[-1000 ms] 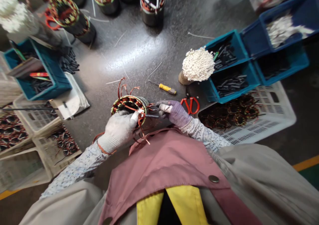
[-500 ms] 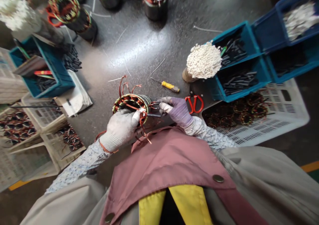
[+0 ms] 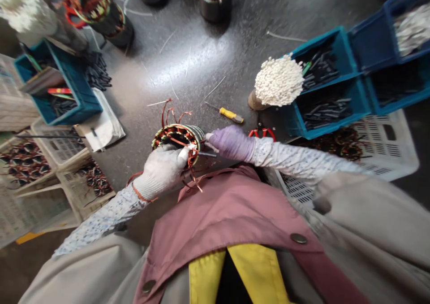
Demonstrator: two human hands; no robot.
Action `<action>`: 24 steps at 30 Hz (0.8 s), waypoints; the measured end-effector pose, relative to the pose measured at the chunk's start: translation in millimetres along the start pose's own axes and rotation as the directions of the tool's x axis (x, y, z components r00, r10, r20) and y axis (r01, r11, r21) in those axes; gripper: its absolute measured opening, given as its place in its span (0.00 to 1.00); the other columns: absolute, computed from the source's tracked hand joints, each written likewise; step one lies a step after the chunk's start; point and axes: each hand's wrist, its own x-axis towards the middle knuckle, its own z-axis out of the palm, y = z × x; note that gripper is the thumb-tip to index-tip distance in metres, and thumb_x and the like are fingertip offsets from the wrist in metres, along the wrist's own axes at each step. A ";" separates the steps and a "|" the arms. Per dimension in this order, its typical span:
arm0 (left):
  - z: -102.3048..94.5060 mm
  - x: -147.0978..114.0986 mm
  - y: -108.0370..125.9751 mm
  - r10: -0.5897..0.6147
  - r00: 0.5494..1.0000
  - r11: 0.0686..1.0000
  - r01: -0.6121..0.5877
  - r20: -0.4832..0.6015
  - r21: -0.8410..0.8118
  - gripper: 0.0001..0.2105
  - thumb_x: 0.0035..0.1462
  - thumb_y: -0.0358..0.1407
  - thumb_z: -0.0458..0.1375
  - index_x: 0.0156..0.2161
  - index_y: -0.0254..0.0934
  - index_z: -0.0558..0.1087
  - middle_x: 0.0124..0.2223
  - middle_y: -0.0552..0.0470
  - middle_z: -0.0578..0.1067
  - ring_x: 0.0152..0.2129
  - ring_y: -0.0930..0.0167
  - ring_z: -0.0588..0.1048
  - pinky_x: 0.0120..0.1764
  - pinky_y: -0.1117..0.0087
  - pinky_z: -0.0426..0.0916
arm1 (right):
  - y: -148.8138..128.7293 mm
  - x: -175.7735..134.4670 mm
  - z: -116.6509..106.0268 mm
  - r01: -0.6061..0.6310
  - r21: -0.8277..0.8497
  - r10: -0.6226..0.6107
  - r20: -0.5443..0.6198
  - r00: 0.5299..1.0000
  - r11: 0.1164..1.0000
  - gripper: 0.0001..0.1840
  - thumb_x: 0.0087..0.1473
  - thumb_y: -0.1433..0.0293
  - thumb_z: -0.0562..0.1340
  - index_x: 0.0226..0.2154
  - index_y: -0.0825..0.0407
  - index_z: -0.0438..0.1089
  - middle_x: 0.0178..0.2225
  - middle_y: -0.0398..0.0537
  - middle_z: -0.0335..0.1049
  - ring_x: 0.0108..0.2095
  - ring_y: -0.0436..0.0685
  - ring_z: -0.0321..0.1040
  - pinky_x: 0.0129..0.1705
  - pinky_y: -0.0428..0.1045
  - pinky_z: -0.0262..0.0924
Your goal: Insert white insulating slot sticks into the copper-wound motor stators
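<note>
A motor stator (image 3: 173, 128) with copper windings and green-yellow edging lies near the bench's front edge, its open end tilted toward me. My left hand (image 3: 163, 167), in a white knit glove, is closed around its near rim, thumb on the windings at the right. Red-brown lead wires (image 3: 195, 178) hang below that thumb, and others stick up at the far side. My right hand (image 3: 231, 143), in a purple glove with whitish fingertips, is closed at the stator's right side. Its fingertips are partly hidden, as is anything in them. A dark sleeve tube (image 3: 207, 154) pokes out just below it.
A yellow-handled screwdriver (image 3: 230, 115) and red-handled scissors (image 3: 264, 132) lie beyond my right hand. A bundle of white tubes (image 3: 278, 80) stands by blue bins (image 3: 331, 128) of dark sleeves. More stators (image 3: 217, 8) stand at the back. Another blue bin (image 3: 82, 100) is at left.
My right hand has turned and moved slightly left against the stator, its forearm now straighter and covering part of the scissors. My left hand keeps its hold. The view has shifted slightly.
</note>
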 end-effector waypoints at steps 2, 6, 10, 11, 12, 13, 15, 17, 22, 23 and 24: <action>1.4 -0.9 -1.9 0.000 1.000 1.000 0.000 -0.004 -0.009 0.26 0.59 0.46 0.56 0.59 0.35 0.68 0.42 0.41 0.80 0.42 0.57 0.78 0.45 0.60 0.71 | 2.3 13.0 -11.2 -0.003 0.094 -0.008 0.110 0.994 0.996 0.09 0.56 0.71 0.62 0.26 0.55 0.73 0.24 0.51 0.74 0.27 0.55 0.70 0.32 0.48 0.58; 0.7 -2.7 -2.7 0.005 1.000 1.000 -0.005 0.005 -0.020 0.24 0.60 0.46 0.55 0.57 0.34 0.69 0.43 0.40 0.80 0.43 0.56 0.78 0.45 0.59 0.71 | 17.0 8.3 -17.0 -0.261 0.652 0.009 0.363 0.932 0.712 0.23 0.56 0.54 0.64 0.20 0.54 0.66 0.16 0.43 0.68 0.15 0.46 0.58 0.21 0.44 0.54; -4.4 -1.6 0.3 0.022 1.000 1.000 -0.021 0.021 -0.021 0.22 0.59 0.45 0.57 0.55 0.34 0.71 0.42 0.40 0.80 0.41 0.57 0.79 0.46 0.59 0.72 | 19.2 -19.9 -8.0 -0.356 0.836 0.115 0.340 0.933 0.418 0.28 0.51 0.45 0.65 0.25 0.53 0.66 0.20 0.46 0.72 0.14 0.46 0.59 0.15 0.42 0.52; -5.2 -1.0 0.5 0.014 1.000 1.000 -0.013 0.025 -0.026 0.22 0.59 0.45 0.57 0.54 0.34 0.72 0.42 0.40 0.80 0.40 0.58 0.79 0.46 0.59 0.72 | 16.2 -22.4 -5.4 -0.348 0.845 0.143 0.317 0.938 0.407 0.26 0.52 0.47 0.65 0.25 0.53 0.66 0.19 0.45 0.71 0.14 0.46 0.59 0.15 0.42 0.52; -5.6 -0.6 0.4 0.006 1.000 1.000 -0.005 0.027 -0.030 0.22 0.59 0.45 0.58 0.54 0.34 0.72 0.42 0.40 0.80 0.40 0.58 0.79 0.46 0.59 0.72 | 11.7 -21.7 -2.9 -0.341 0.839 0.172 0.296 0.940 0.424 0.23 0.55 0.51 0.64 0.25 0.53 0.65 0.18 0.44 0.70 0.13 0.46 0.59 0.15 0.42 0.52; -5.8 -0.5 0.0 0.000 1.000 0.999 0.001 0.029 -0.033 0.22 0.58 0.45 0.58 0.54 0.34 0.71 0.42 0.39 0.80 0.41 0.57 0.79 0.47 0.58 0.72 | 5.9 -18.1 -0.4 -0.335 0.816 0.198 0.273 0.941 0.471 0.20 0.57 0.56 0.63 0.24 0.53 0.65 0.17 0.43 0.69 0.13 0.46 0.59 0.16 0.42 0.53; -5.4 -1.9 -0.8 -0.003 1.000 0.999 0.005 0.030 -0.038 0.23 0.57 0.44 0.59 0.54 0.34 0.71 0.43 0.39 0.80 0.43 0.56 0.78 0.48 0.58 0.72 | -8.1 -5.9 4.2 -0.295 0.719 0.236 0.185 0.954 0.630 0.16 0.59 0.67 0.61 0.21 0.54 0.64 0.17 0.43 0.68 0.16 0.46 0.61 0.21 0.43 0.55; -4.2 -5.7 -1.7 -0.002 1.000 0.999 0.003 0.011 -0.040 0.22 0.57 0.42 0.59 0.55 0.34 0.71 0.45 0.39 0.80 0.45 0.55 0.78 0.48 0.57 0.72 | -19.3 5.2 8.6 -0.224 0.599 0.215 0.088 0.973 0.768 0.16 0.58 0.74 0.59 0.19 0.55 0.64 0.19 0.43 0.68 0.21 0.47 0.65 0.27 0.43 0.58; 8.5 -12.1 -14.8 -0.034 0.991 0.999 0.032 -0.128 -0.019 0.20 0.61 0.45 0.49 0.55 0.44 0.69 0.39 0.45 0.81 0.40 0.50 0.78 0.41 0.49 0.74 | 12.3 -23.2 12.3 -0.144 0.671 0.221 -0.029 0.975 0.727 0.09 0.61 0.69 0.59 0.34 0.54 0.74 0.27 0.42 0.74 0.25 0.48 0.70 0.31 0.43 0.63; 11.5 -11.2 -18.0 -0.029 0.988 1.000 0.028 -0.153 -0.010 0.20 0.60 0.47 0.48 0.55 0.45 0.69 0.37 0.45 0.80 0.39 0.50 0.78 0.39 0.48 0.74 | 30.4 -42.0 8.9 -0.152 0.645 0.296 -0.120 0.948 0.749 0.08 0.61 0.69 0.60 0.39 0.52 0.75 0.31 0.44 0.76 0.29 0.49 0.73 0.34 0.44 0.65; 13.6 -9.9 -20.4 -0.017 0.985 1.000 0.018 -0.169 0.004 0.21 0.60 0.49 0.48 0.54 0.46 0.70 0.36 0.44 0.80 0.38 0.49 0.78 0.38 0.48 0.74 | 51.1 -63.5 3.2 -0.207 0.582 0.397 -0.221 0.891 0.787 0.09 0.60 0.69 0.60 0.42 0.52 0.75 0.35 0.46 0.78 0.34 0.52 0.74 0.39 0.46 0.66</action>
